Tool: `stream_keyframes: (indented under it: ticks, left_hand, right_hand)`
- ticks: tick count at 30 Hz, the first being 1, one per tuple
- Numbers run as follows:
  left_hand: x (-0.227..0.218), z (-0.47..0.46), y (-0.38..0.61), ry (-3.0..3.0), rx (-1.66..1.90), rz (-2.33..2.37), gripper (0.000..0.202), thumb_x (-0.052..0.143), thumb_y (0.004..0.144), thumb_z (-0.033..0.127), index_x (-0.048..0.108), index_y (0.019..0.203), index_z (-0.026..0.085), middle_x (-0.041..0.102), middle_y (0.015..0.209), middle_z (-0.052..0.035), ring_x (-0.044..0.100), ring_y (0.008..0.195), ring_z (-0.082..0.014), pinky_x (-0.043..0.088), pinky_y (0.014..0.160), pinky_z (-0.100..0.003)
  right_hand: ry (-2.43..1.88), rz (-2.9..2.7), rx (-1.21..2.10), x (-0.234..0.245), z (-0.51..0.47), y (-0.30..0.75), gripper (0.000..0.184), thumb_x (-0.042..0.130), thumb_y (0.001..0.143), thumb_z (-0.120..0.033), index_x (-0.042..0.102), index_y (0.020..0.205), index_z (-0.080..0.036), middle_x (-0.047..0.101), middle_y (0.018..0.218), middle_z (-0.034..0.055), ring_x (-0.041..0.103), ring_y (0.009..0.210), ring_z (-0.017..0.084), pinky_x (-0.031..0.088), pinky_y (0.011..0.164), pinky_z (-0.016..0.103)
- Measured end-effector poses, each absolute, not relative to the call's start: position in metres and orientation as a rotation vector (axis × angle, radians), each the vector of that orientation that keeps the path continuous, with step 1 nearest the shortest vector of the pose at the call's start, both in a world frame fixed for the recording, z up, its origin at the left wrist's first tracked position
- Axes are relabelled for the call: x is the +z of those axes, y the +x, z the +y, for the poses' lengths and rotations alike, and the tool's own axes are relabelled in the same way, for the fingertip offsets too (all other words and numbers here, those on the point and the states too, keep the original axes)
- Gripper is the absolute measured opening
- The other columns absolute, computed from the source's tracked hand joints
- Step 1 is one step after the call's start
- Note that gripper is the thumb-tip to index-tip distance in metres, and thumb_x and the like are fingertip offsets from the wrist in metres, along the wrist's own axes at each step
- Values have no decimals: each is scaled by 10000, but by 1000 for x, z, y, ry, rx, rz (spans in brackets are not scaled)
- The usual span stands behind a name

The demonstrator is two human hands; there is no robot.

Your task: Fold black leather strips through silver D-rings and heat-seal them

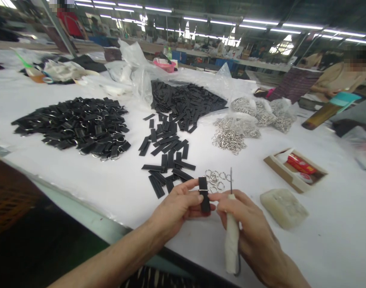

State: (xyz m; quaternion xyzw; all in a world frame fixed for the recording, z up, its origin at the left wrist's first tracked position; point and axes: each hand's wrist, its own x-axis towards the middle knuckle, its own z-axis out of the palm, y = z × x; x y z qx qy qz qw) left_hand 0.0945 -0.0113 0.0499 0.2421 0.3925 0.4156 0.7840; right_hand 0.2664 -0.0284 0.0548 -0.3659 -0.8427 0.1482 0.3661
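Note:
My left hand [183, 204] pinches a short black strap [204, 202] upright, thumb in front and fingers behind. A metal ring [203, 190] crosses the strap above the thumb. In my right hand [245, 216] is an awl [231, 236] with a pale wrapped handle and a thin metal shaft pointing away from me. The right index finger reaches to the strap's right edge. Several loose metal rings [214, 178] lie just beyond the strap. Loose black strips [168, 148] are scattered to the left of them.
At the left lies a heap of black straps with rings [81, 128]. Behind are a big pile of black strips [189, 100] and bagged metal rings [231, 138]. A cardboard box [283, 176] with a red tube and a waxy block [283, 208] sit at right. Another person [339, 78] is at far right.

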Motion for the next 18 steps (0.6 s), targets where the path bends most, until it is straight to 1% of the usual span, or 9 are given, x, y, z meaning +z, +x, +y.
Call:
stream_keyframes:
  ticks: [2, 4, 7, 9, 11, 13, 16, 18]
  left_hand:
    - [49, -11, 97, 462, 923, 800, 296, 644, 698, 67, 619, 987, 126, 702, 795, -60, 646, 682, -136, 523, 686, -256]
    - [48, -12, 99, 432, 917, 757, 203, 637, 691, 47, 650, 884, 110, 707, 794, -64, 642, 685, -122, 510, 677, -225]
    - [48, -14, 100, 380, 911, 710, 157, 632, 656, 24, 654, 783, 115, 707, 746, -46, 641, 676, -124, 505, 670, -221]
    - [49, -15, 100, 343, 898, 688, 147, 645, 628, 41, 644, 752, 120, 702, 714, -41, 646, 665, -144, 517, 658, -249]
    - [50, -15, 100, 312, 882, 714, 94, 671, 631, 106, 621, 710, 120, 700, 703, -55, 652, 656, -169, 534, 644, -290]
    - [50, -15, 101, 293, 884, 786, 119, 699, 638, 163, 589, 666, 128, 690, 669, -56, 649, 616, -180, 546, 608, -318]
    - [47, -17, 105, 334, 905, 846, 141, 720, 634, 155, 584, 663, 134, 665, 594, -20, 627, 511, -163, 546, 544, -314]
    - [45, -19, 107, 421, 923, 844, 109, 710, 666, 172, 612, 684, 127, 668, 591, -21, 632, 502, -162, 548, 557, -311]
  right_hand:
    - [-892, -2260, 196, 53, -27, 263, 211, 437, 815, -31, 555, 827, -206, 679, 912, 54, 580, 798, 206, 474, 655, 309]
    - [-885, -2310, 48, 53, -26, 259, 225, 411, 831, -27, 551, 781, -196, 675, 810, 55, 583, 769, 215, 470, 630, 311]
    - [-904, -2311, -21, 55, -26, 256, 241, 406, 872, -58, 525, 714, -195, 651, 728, 47, 584, 740, 203, 460, 616, 295]
    - [-891, -2271, 7, 55, -28, 255, 246, 413, 882, -72, 499, 688, -197, 649, 725, 42, 578, 720, 191, 452, 611, 289]
    - [-884, -2232, 86, 53, -30, 256, 242, 416, 883, -71, 489, 689, -197, 652, 737, 40, 573, 713, 185, 443, 608, 289]
    - [-898, -2172, 203, 49, -32, 256, 225, 426, 872, -61, 492, 708, -200, 647, 745, 37, 575, 722, 186, 437, 605, 290]
    - [-969, -2030, 402, 44, -34, 254, 183, 462, 849, -51, 514, 801, -219, 643, 797, 22, 590, 733, 175, 451, 634, 292]
    - [-1049, -1899, 485, 42, -37, 252, 165, 506, 838, -75, 519, 855, -238, 640, 839, 9, 597, 720, 157, 465, 638, 277]
